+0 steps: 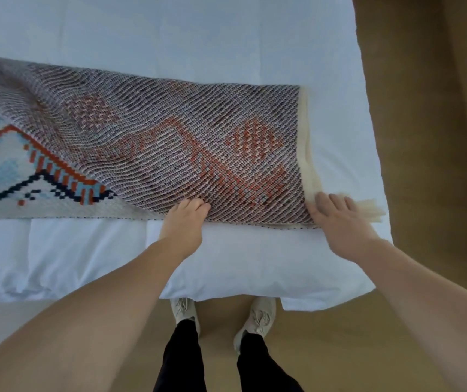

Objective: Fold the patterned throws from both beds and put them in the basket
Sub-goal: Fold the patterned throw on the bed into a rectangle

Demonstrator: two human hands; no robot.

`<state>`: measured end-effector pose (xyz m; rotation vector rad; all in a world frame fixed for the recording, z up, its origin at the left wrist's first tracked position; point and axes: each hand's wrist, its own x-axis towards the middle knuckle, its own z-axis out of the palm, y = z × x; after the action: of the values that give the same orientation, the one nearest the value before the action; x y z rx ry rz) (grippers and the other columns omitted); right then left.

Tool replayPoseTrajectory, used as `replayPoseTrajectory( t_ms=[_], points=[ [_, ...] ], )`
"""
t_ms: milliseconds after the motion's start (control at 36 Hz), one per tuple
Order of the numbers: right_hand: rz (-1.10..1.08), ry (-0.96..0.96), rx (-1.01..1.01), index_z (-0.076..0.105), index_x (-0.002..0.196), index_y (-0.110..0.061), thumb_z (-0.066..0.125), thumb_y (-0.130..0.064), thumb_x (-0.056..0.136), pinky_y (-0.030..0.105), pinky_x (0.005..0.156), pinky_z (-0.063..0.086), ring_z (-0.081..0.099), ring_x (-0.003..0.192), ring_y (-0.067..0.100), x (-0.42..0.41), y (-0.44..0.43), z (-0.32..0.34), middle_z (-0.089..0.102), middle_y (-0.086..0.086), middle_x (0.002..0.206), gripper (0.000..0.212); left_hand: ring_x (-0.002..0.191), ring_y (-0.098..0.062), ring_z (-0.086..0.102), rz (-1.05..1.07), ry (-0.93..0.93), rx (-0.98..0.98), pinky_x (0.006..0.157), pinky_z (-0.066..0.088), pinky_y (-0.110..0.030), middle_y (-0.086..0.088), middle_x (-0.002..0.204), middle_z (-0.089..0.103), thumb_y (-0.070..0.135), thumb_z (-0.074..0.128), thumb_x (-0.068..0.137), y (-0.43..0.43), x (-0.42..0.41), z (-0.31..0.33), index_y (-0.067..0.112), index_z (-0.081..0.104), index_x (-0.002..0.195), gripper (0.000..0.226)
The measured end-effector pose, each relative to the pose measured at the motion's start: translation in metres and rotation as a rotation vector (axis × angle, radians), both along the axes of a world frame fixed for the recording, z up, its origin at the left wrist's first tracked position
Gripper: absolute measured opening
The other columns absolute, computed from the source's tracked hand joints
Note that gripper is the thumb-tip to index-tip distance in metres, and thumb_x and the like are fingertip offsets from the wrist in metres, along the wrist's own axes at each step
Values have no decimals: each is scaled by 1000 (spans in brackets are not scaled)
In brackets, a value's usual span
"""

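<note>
1. At the left of the frame I see the throw (147,142) lying across the white bed (226,38), its bright patterned face showing only at the left edge (14,165); the rest is turned over, dull underside up.
2. At lower centre my left hand (187,222) curls its fingers over the throw's near edge, seemingly pinching the doubled cloth.
3. To the right, my right hand (337,219) lies mostly open, fingers spread flat on the fringed corner (368,210) by the bed's right side.
4. I judge the first fold is being laid and squared. Next I should match the edges, smooth, then fold again.
5. No basket is in view.
</note>
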<state>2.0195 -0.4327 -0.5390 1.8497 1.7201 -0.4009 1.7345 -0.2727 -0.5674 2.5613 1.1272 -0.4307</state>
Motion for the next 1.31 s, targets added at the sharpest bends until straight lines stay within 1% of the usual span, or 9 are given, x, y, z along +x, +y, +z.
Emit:
replayPoseTrajectory(
  t_ms=[111,222,417,528,722,889,1000,1194,1306],
  points=[
    [-124,57,-70,2,153,-15,38,-10,87,49,119,6,0,146,36,-30,4,7,-5,19,159,75,131,-21,32,9,-60,-53,111,24,-32,-1,145,36,-1,44,85,-3,-14,14,16,37,142,60],
    [-127,127,21,18,151,-18,39,-13,90,47,119,4,0,147,33,-59,23,41,-2,17,160,65,133,-20,29,153,-110,-78,111,28,-33,1,146,36,1,44,87,-2,-42,58,17,39,141,57],
    [-54,328,193,35,144,-16,43,-13,92,40,119,15,20,144,27,-125,77,139,24,10,155,53,129,-15,36,344,-174,17,104,34,-29,6,142,42,2,43,88,6,-127,163,21,45,136,52],
    [16,397,288,48,136,-12,42,-8,90,38,111,32,43,128,24,-171,111,191,48,7,138,46,132,-16,34,393,-182,68,105,33,-31,5,144,41,5,41,91,23,-189,206,20,44,137,49],
    [35,387,364,48,137,-13,40,-10,92,38,104,41,49,124,22,-280,172,255,50,3,139,45,128,-19,39,458,-223,132,101,39,-35,3,139,45,7,42,91,70,-310,255,20,47,134,46],
    [82,404,415,57,121,-10,42,-11,92,39,94,46,54,111,24,-390,215,269,58,5,122,33,132,-17,35,492,-260,168,99,39,-34,4,142,42,7,42,91,103,-413,279,21,45,137,48],
    [161,432,389,58,115,-11,41,-9,92,33,86,45,55,103,22,-450,236,274,58,2,110,28,134,-18,34,503,-247,207,104,33,-32,4,145,40,6,42,91,118,-462,289,20,45,138,49],
    [215,457,401,58,115,-16,42,-12,90,35,83,49,56,102,19,-487,266,266,57,-2,108,30,131,-20,37,477,-225,188,101,42,-40,4,140,45,11,42,90,152,-501,287,24,46,136,48],
    [216,460,398,56,117,-14,42,-10,90,33,84,45,54,104,20,-490,286,258,55,0,111,31,128,-22,40,478,-230,181,103,39,-38,3,138,47,10,43,90,168,-504,286,23,47,135,47]
  ],
)
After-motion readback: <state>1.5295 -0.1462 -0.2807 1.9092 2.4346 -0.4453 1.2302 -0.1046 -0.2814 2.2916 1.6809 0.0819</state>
